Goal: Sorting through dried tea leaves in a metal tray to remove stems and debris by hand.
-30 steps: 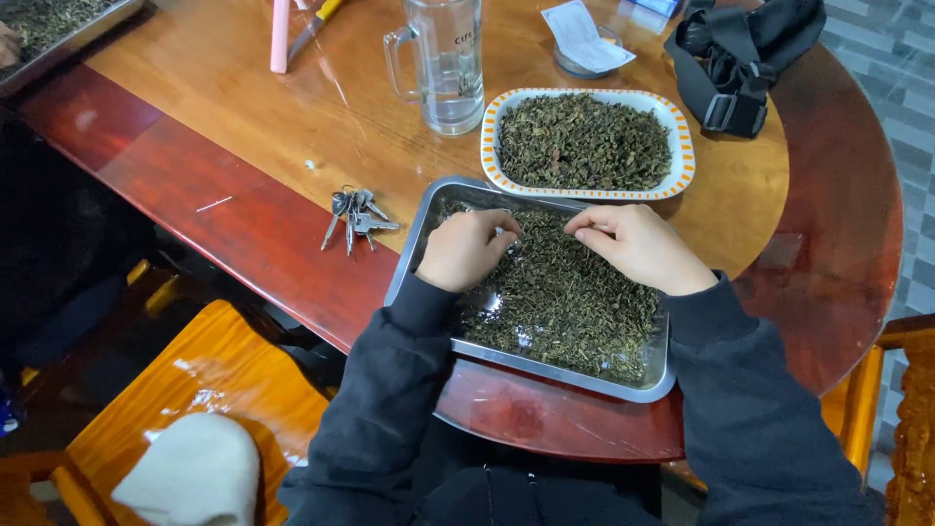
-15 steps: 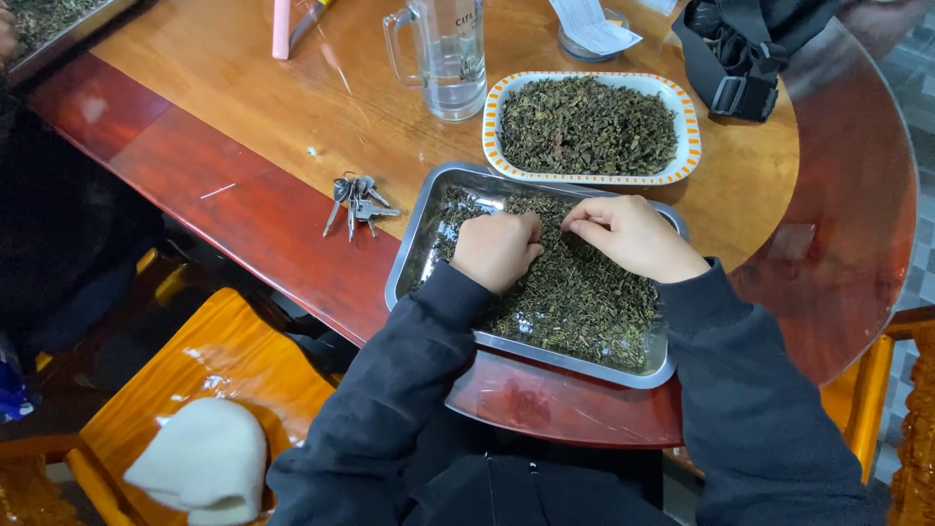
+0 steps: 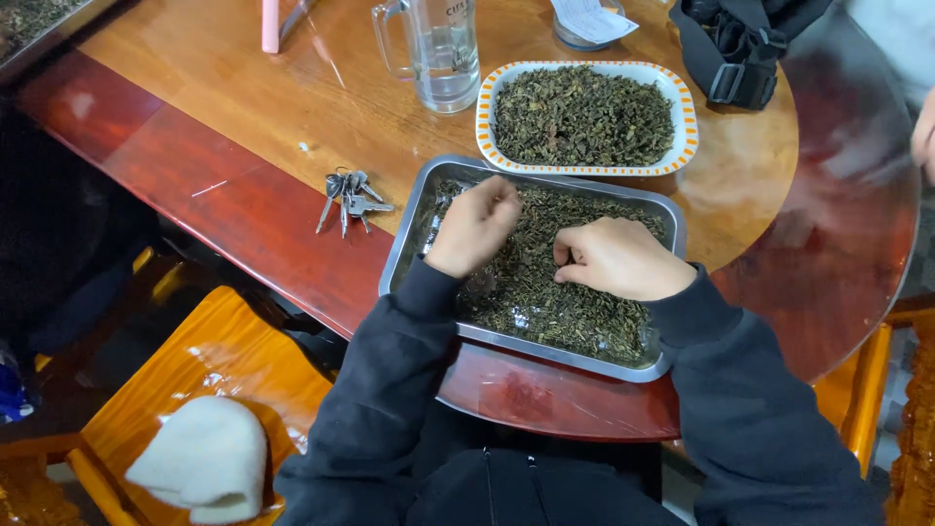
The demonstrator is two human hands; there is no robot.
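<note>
Work in hand: dried dark-green leaves (image 3: 545,292) are being picked through by hand in a steel tray (image 3: 414,219) at the near edge of the round wooden surface (image 3: 243,127).
Left hand (image 3: 474,226): curled loosely over the leaves toward the tray's 10 o'clock corner; its grip is pressed together at the fingertips, apparently pinching a few leaves, though what lies between them cannot be made out.
Right hand (image 3: 618,258): laid on the leaves near the tray's centre, fingers folded under; whether anything is pinched cannot be told.
Second heap: a rectangular dish with an orange-and-white rim (image 3: 687,117) is filled with similar leaves, at 12 o'clock from the tray.
Progress, as judged: the tray is covered nearly edge to edge, so much sorting seems left; the full dish may hold finished leaves.
Nearby: a bunch of keys (image 3: 349,195) at 9 o'clock, a glass mug (image 3: 438,54) at 11 o'clock, a black bag (image 3: 740,49) at 1 o'clock.
</note>
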